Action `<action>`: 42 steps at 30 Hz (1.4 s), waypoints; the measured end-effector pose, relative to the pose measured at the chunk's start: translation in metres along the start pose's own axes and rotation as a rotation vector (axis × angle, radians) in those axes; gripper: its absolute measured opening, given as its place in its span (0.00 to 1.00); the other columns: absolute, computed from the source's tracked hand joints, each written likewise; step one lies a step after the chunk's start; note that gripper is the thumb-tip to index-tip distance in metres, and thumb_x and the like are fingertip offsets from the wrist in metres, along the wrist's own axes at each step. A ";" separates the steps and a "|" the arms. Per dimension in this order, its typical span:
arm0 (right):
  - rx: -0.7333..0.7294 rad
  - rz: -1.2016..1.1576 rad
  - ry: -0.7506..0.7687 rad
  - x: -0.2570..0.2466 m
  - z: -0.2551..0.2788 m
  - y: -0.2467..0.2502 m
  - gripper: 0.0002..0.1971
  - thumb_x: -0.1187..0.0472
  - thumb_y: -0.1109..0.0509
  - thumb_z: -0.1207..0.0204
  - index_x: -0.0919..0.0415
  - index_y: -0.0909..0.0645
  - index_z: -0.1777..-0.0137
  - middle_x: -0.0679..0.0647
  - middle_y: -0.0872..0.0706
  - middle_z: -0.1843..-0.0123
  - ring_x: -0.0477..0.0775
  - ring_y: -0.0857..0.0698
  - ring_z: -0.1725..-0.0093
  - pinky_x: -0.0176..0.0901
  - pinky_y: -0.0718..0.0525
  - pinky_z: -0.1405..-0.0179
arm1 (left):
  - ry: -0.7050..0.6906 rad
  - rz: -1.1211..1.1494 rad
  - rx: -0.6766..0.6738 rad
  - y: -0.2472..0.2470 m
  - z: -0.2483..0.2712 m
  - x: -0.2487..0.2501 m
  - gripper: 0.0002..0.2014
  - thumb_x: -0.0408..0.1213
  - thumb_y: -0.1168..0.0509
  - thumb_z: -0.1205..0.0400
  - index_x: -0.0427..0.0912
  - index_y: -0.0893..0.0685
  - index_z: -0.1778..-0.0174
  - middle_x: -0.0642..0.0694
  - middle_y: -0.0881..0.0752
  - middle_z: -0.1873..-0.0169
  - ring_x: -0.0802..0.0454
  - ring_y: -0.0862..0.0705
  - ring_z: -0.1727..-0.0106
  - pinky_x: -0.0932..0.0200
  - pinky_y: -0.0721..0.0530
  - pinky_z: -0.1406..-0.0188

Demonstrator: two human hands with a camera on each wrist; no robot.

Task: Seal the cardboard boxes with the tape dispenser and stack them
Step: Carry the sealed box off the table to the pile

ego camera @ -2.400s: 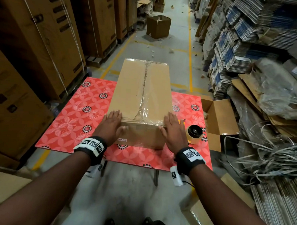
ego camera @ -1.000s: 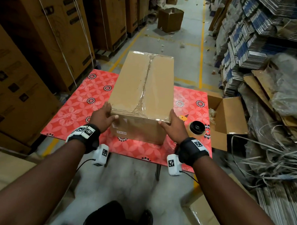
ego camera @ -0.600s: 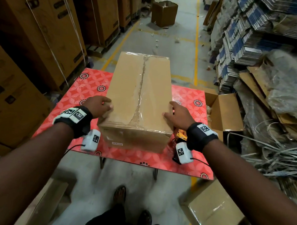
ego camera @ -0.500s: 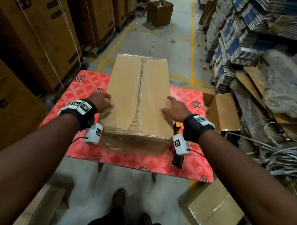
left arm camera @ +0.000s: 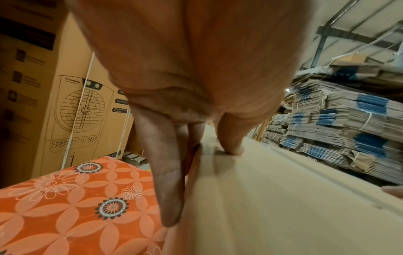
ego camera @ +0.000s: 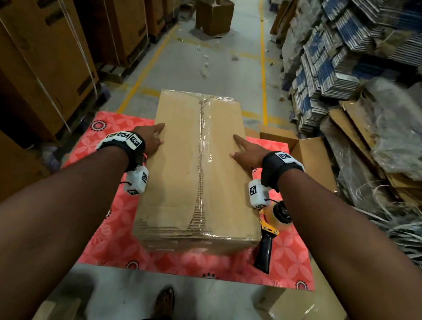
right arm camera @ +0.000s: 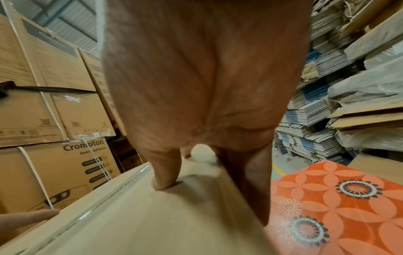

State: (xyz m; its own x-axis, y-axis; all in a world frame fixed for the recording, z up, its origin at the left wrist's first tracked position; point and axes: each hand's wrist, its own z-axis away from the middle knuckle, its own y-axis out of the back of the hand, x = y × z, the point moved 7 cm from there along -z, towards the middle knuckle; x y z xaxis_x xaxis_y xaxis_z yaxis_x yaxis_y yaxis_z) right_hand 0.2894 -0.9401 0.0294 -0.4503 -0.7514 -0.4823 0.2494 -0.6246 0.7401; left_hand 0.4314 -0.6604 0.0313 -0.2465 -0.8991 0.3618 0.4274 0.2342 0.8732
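brown corrugated cardboard, with glossy, wrinkled clear tape along the top seam: box lies lengthwise on the red flowered table. left hand and right hand press its long sides, fingers straight, thumbs on top, probably to lift it for stacking. tape dispenser lies beside its near right corner.

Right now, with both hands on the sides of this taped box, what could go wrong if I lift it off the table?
The left hand and right hand only press the sides of the taped cardboard box, thumbs on top, so it might slip. The tape dispenser lies beside its near right corner; swinging the box right could knock it off the red floral table.
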 end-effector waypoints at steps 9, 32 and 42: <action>0.011 -0.044 0.013 -0.001 -0.020 0.006 0.40 0.41 0.34 0.18 0.38 0.54 0.12 0.52 0.38 0.13 0.58 0.33 0.17 0.47 0.36 0.18 | -0.035 -0.116 -0.040 -0.003 -0.015 0.005 0.29 0.44 0.49 0.10 0.50 0.51 0.14 0.34 0.32 0.21 0.32 0.23 0.30 0.50 0.22 0.36; 0.112 -0.012 0.075 0.014 0.038 0.002 0.41 0.43 0.33 0.18 0.42 0.51 0.12 0.54 0.36 0.14 0.58 0.32 0.17 0.43 0.36 0.22 | -0.021 -0.187 0.023 0.001 0.038 0.020 0.30 0.42 0.45 0.11 0.51 0.49 0.14 0.37 0.34 0.19 0.37 0.33 0.21 0.51 0.33 0.26; 0.181 -0.011 0.131 0.033 0.122 0.016 0.42 0.44 0.31 0.19 0.45 0.50 0.11 0.53 0.32 0.15 0.56 0.30 0.19 0.42 0.33 0.24 | -0.089 -0.178 0.124 0.020 0.116 0.048 0.32 0.48 0.37 0.15 0.55 0.42 0.15 0.39 0.31 0.20 0.38 0.29 0.24 0.50 0.28 0.28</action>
State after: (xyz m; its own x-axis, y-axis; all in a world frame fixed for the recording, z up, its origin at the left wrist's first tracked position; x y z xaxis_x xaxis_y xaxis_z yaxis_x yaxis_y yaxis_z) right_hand 0.1740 -0.9486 0.0831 -0.3336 -0.7733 -0.5392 0.0816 -0.5935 0.8007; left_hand 0.3274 -0.6565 0.1040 -0.3863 -0.8954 0.2215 0.2615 0.1240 0.9572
